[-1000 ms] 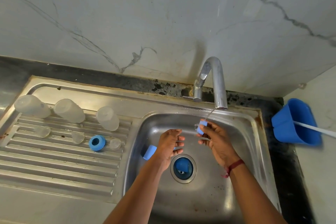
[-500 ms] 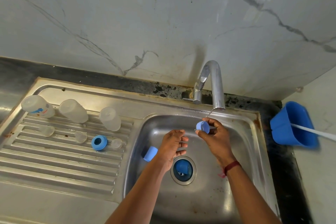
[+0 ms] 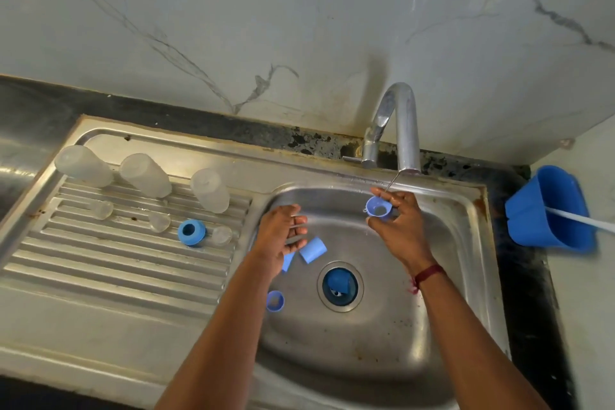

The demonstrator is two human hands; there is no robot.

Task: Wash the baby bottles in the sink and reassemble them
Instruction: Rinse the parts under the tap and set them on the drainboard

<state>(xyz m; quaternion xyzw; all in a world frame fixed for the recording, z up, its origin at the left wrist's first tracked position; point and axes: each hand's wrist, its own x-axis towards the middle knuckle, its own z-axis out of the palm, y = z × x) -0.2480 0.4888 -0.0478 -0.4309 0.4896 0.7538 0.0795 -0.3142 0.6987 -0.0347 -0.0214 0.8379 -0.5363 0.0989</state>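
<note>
My right hand [image 3: 397,226] pinches a small blue bottle cap [image 3: 378,208], open side up, under a thin stream from the tap [image 3: 404,130]. My left hand [image 3: 281,235] hovers over the sink basin [image 3: 442,276] with relaxed fingers, holding nothing. Below it lie a blue cap [image 3: 312,250], a second blue piece [image 3: 288,261] partly hidden by the hand, and a blue ring [image 3: 275,301]. Another blue piece sits in the drain [image 3: 339,286]. On the drainboard [image 3: 100,270] stand three clear bottles [image 3: 209,190] upside down, three clear teats [image 3: 159,221] and a blue collar ring [image 3: 191,232].
A blue plastic holder [image 3: 549,210] with a white handle in it hangs at the right wall. Black counter edges the sink at the back and right. A marble wall rises behind the tap.
My right hand has turned the blue cap so its opening faces up under the stream. My left hand has shifted left, uncovering blue pieces in the basin. The view has dipped a little.
</note>
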